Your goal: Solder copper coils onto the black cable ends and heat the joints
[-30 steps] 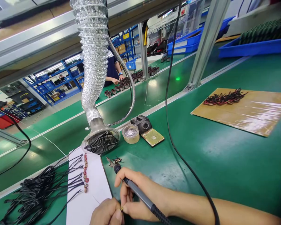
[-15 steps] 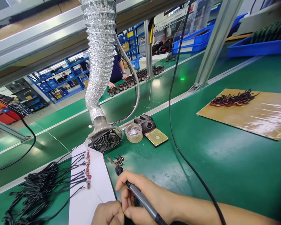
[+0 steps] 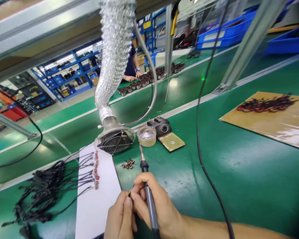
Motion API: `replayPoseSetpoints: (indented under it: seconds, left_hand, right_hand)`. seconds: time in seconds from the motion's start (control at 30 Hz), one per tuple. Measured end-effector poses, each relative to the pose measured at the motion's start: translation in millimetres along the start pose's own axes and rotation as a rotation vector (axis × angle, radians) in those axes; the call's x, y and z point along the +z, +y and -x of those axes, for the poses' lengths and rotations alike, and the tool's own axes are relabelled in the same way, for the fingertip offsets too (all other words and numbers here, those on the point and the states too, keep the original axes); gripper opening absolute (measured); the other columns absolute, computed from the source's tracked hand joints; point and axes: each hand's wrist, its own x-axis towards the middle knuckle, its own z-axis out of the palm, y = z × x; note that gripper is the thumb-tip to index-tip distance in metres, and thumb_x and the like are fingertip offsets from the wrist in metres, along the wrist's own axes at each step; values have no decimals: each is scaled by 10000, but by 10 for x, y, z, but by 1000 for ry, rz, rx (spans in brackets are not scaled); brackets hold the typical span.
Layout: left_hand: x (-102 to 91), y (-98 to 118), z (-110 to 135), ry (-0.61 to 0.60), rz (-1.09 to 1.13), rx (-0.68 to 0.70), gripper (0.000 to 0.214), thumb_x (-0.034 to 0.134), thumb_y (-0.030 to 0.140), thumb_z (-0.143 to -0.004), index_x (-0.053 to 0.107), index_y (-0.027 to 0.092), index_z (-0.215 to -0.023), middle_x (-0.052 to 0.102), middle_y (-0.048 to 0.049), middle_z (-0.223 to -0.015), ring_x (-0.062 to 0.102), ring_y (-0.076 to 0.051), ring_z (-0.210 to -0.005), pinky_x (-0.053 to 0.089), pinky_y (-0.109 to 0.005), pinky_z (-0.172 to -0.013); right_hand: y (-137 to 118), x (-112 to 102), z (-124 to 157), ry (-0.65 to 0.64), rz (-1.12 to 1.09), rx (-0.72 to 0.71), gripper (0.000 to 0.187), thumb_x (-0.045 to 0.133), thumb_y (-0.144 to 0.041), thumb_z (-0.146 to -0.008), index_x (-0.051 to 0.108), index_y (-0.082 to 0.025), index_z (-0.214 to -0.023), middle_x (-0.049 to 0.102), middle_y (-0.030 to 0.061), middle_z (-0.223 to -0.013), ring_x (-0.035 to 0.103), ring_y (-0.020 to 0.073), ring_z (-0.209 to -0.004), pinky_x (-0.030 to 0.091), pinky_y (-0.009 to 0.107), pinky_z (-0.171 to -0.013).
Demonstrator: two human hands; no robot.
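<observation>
My right hand (image 3: 154,205) is closed around a black soldering iron (image 3: 147,186), whose tip points up toward the small cup of solder dross (image 3: 146,136). My left hand (image 3: 121,219) is closed in a pinch beside it, and both sets of fingertips meet on a tiny yellowish part (image 3: 129,193) too small to name. Both hands hover over the green bench next to the white sheet (image 3: 97,205). A few small copper coils (image 3: 128,163) lie just ahead of the hands.
A fume extractor fan (image 3: 116,141) on a silver flexible duct hangs ahead. The iron stand with a brass sponge plate (image 3: 170,141) sits to its right. Black wires (image 3: 47,189) with red-tipped ends lie left. A cardboard sheet (image 3: 276,124) carries coils. Another person works far back.
My right hand swung the soldering iron upright, its tip now pointing toward the cup. Both hands rose and moved forward together. The view shifted left, so things slid right.
</observation>
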Motion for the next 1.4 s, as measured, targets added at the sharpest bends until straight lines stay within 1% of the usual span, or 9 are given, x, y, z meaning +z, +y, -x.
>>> replayPoseSetpoints:
  seconds: [0.1, 0.23, 0.47, 0.6, 0.73, 0.93, 1.1, 1.23, 1.4]
  left_hand:
    - [13, 48, 11, 34, -3, 18, 448, 352, 562, -990, 480, 202, -758, 457, 41, -539, 436, -110, -517, 326, -237, -542]
    - [17, 26, 23, 1, -21, 8, 419, 328, 536, -1006, 457, 207, -781, 499, 37, -567, 480, -113, -546, 364, -239, -580]
    - [-70, -18, -62, -96, 221, -8, 414, 378, 565, -982, 505, 172, -1016, 477, 68, -553, 417, -102, -504, 344, -233, -560]
    - [-135, 39, -110, -144, 239, -21, 412, 464, 550, -946, 557, 149, -939, 461, 64, -511, 395, -99, -511, 315, -235, -569]
    - [-158, 80, -109, -163, 228, -36, 427, 527, 582, -883, 537, 164, -795, 372, 74, -553, 301, -90, -526, 226, -235, -519]
    - [-199, 38, -104, -260, 202, -6, 363, 506, 503, -904, 549, 157, -806, 374, 58, -627, 299, -97, -592, 229, -239, -562]
    - [-215, 68, -68, -240, -22, 44, 264, 448, 375, -942, 561, 164, -831, 489, 19, -705, 404, -122, -658, 310, -254, -619]
    - [-183, 122, -29, -192, -203, 92, 137, 465, 192, -867, 600, 184, -885, 636, -25, -807, 536, -172, -733, 369, -278, -661]
    - [-195, 143, -19, -198, -373, 139, 179, 419, 205, -918, 597, 193, -921, 670, -38, -851, 584, -189, -744, 377, -295, -667]
  right_hand:
    - [35, 5, 27, 31, -30, 16, 225, 549, -301, -901, 426, -252, -1084, 631, -14, -805, 602, 93, -625, 520, 205, -580]
    - [32, -13, 4, 31, -19, 35, 233, 559, -304, -902, 413, -252, -1076, 645, -29, -770, 611, 82, -596, 526, 182, -571]
    - [-5, -69, -8, -75, -3, -63, 180, 526, -244, -905, 401, -249, -1033, 613, -51, -714, 589, 75, -533, 488, 166, -496]
    - [-22, -214, -49, -74, 25, -181, 155, 556, -216, -897, 448, -244, -1004, 640, -10, -833, 616, 77, -654, 542, 186, -609]
    - [-9, -246, -72, -125, -105, -107, 161, 596, -277, -916, 468, -235, -1004, 676, 18, -881, 649, 91, -708, 570, 206, -664]
    - [34, -256, -70, -184, -131, -55, 177, 614, -281, -910, 454, -236, -969, 690, 3, -839, 667, 110, -718, 572, 230, -681]
    - [-36, -336, -83, -213, 63, -284, 172, 604, -192, -888, 497, -246, -1012, 661, -8, -856, 630, 93, -706, 548, 207, -662]
    - [-223, -275, -81, -293, 199, -469, 270, 622, -101, -812, 523, -250, -1015, 639, -14, -846, 609, 95, -728, 527, 205, -678]
    - [-333, -295, -176, -307, 269, -497, 250, 517, -63, -834, 463, -239, -1002, 586, -25, -773, 575, 96, -695, 493, 202, -635]
